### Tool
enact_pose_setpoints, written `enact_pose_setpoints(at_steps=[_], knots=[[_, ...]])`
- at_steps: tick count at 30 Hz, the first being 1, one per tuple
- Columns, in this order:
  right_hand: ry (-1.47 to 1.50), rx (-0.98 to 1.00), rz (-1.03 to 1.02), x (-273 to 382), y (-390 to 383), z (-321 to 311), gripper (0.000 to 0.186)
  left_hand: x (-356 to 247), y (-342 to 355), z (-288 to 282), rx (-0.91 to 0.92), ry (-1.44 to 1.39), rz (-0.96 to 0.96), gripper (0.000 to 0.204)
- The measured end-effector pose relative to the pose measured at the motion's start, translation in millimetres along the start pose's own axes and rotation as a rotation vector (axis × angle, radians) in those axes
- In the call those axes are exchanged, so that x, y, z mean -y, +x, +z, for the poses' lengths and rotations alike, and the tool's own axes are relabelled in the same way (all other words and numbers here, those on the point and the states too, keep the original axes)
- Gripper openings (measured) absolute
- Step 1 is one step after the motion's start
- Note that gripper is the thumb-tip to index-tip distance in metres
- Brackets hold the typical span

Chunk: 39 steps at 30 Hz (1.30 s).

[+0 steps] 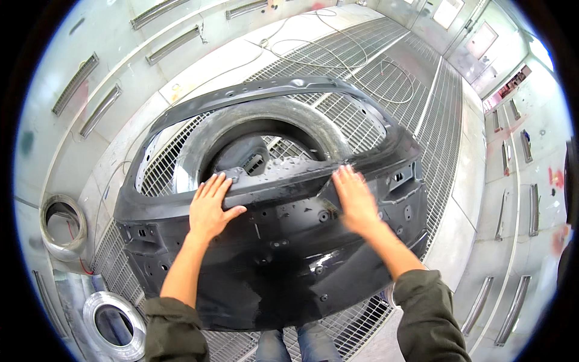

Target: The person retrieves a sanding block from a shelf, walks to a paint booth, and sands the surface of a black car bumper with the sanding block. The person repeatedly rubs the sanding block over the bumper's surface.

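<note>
A black car tailgate [265, 241] with a large window opening lies in front of me, its lower panel towards my legs. My left hand [211, 205] rests on the ledge below the window opening, fingers stretched out and thumb apart, holding nothing visible. Farther right along the same ledge, my right hand [356, 202] lies flat with its fingers extended, slightly blurred. Beside its fingertips is a dark flat patch; whether this is a separate sheet or part of the panel, I cannot tell. Wet-looking streaks and drops shine on the black surface.
A large tyre [199, 145] shows through the window opening. Metal floor grating [446, 114] runs underneath and beyond. Hoses [338, 54] lie looped at the far side. Two ring-shaped wheels or tyres, one grey [48, 232] and one silvery [136, 332], are at the left. Slotted walls stand on both sides.
</note>
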State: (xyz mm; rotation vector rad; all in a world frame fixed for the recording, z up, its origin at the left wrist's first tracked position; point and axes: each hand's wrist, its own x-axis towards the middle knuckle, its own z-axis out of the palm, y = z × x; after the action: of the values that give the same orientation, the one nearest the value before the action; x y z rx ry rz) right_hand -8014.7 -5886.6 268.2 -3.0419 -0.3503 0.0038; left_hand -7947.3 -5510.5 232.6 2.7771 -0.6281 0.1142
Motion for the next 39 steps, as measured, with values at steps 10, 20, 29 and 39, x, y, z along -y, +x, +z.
enact_pose_setpoints(at_steps=[10, 20, 29, 39], knots=[[0.338, -0.164, -0.504, 95.0, 49.5, 41.7, 0.054, 8.5, 2.2, -2.7, -0.014, -0.010, 0.042, 0.089], [0.173, -0.236, -0.023, 62.6, 6.1, 60.9, 0.071, -0.2, 4.1, 1.1, 0.056, -0.002, -0.028, 0.093], [0.091, -0.205, -0.264, 21.8, 22.5, 14.3, 0.062, 75.5, -17.1, -32.2, 0.137, -0.040, -0.002, 0.103], [0.240, -0.199, -0.157, 242.6, 57.8, 82.1, 0.062, 96.1, -28.8, -22.0, 0.077, -0.028, -0.029, 0.095]])
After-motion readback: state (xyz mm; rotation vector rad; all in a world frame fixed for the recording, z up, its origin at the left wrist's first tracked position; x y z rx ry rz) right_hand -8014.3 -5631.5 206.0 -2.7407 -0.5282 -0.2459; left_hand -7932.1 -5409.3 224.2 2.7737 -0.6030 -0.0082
